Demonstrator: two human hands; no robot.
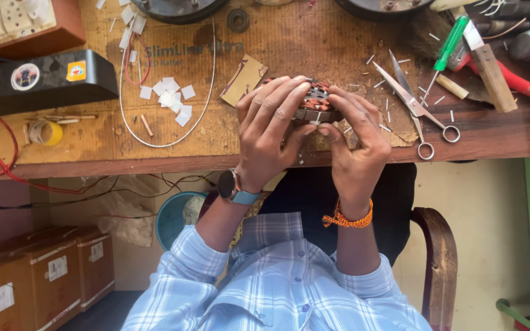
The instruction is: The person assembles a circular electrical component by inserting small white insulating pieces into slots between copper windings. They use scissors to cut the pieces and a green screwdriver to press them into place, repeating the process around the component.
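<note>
At the bench's near edge, my left hand (271, 125) and right hand (356, 144) both grip the copper-wound stator (315, 104); a fingertip slip could nick the thin windings, judging by their closeness.

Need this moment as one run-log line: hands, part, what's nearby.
left hand: grips wound stator core | right hand: fingers on its windings | scissors: beside, on bench

Both hands (314, 132) around wound stator (315, 103); workbench (277, 43)
</note>
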